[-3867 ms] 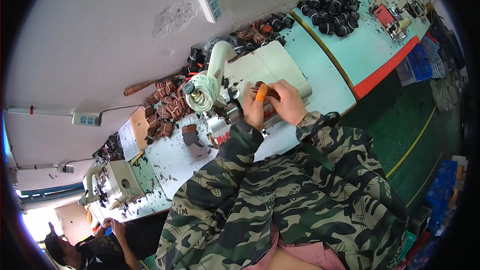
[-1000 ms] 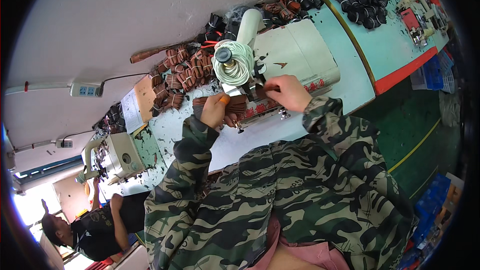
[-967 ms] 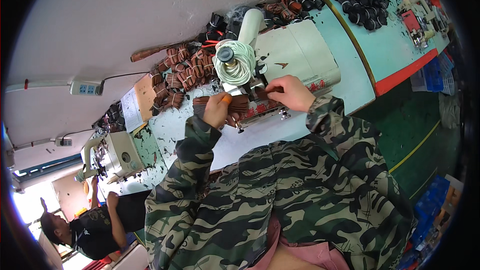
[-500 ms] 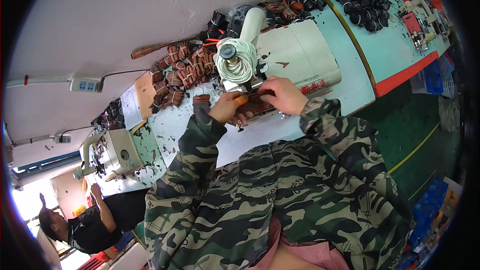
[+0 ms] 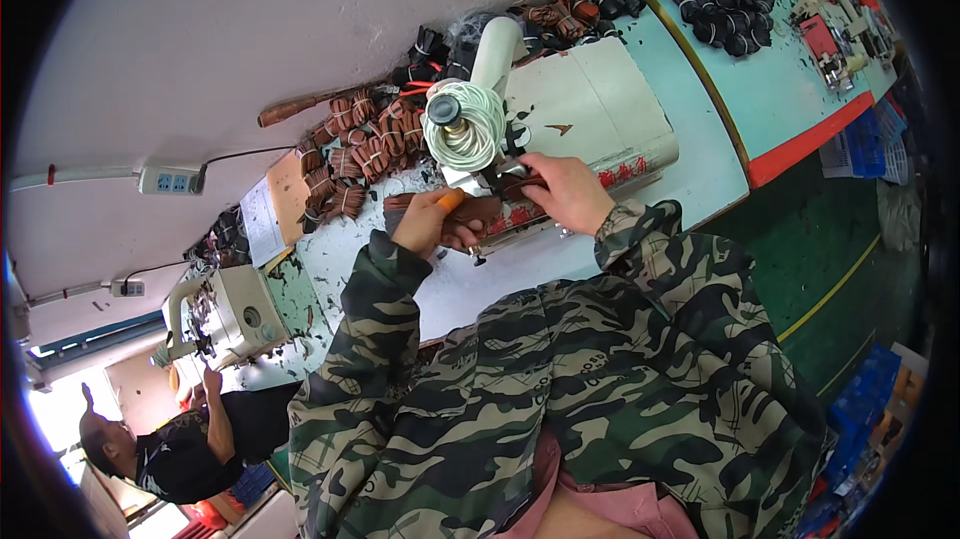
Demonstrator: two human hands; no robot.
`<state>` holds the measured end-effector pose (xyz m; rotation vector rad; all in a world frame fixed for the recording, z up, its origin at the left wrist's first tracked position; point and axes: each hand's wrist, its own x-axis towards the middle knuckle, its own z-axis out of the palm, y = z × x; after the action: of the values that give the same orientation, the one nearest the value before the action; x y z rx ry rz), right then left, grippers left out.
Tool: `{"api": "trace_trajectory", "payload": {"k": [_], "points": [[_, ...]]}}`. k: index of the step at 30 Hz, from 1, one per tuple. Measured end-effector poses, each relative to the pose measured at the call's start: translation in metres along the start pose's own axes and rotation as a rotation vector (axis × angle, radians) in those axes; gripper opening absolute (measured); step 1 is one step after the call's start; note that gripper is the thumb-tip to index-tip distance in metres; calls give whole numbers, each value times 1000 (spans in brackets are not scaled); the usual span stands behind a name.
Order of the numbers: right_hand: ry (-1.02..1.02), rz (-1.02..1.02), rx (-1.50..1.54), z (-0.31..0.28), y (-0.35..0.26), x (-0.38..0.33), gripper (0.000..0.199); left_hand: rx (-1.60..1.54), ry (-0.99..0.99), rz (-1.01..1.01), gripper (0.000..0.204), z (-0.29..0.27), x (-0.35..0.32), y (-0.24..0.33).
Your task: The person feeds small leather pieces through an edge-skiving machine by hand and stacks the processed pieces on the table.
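My left hand (image 5: 420,226), with an orange cover (image 5: 451,200) on one finger, is closed around several flat brown strips (image 5: 482,210), which look like leather. They lie against the front of a cream-coloured bench machine (image 5: 590,109). My right hand (image 5: 572,193) pinches a dark brown strip (image 5: 516,185) at the machine's working head, just below a coil of pale cord (image 5: 466,127) around a black knob. The strip's far end is hidden under the head.
Bundles of tied brown strips (image 5: 370,144) are heaped left of the machine, and black bundles (image 5: 725,9) lie at the far right. Dark scraps litter the pale bench (image 5: 345,239). A co-worker (image 5: 180,449) sits at another machine (image 5: 235,309) on the left.
My left hand has drawn left and slightly down, uncovering more of the brown strips. My right hand stays close to the machine head. The co-worker's hand has shifted.
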<state>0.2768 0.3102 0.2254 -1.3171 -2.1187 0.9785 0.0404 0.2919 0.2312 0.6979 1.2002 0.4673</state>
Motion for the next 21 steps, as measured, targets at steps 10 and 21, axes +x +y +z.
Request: {"api": "trace_trajectory", "payload": {"k": [10, 21], "points": [[-111, 6, 104, -14, 8, -1, 20, 155, 113, 56, 25, -5, 9, -8], [-111, 36, 54, -16, 4, -2, 22, -39, 155, 42, 26, -4, -3, -1]]}}
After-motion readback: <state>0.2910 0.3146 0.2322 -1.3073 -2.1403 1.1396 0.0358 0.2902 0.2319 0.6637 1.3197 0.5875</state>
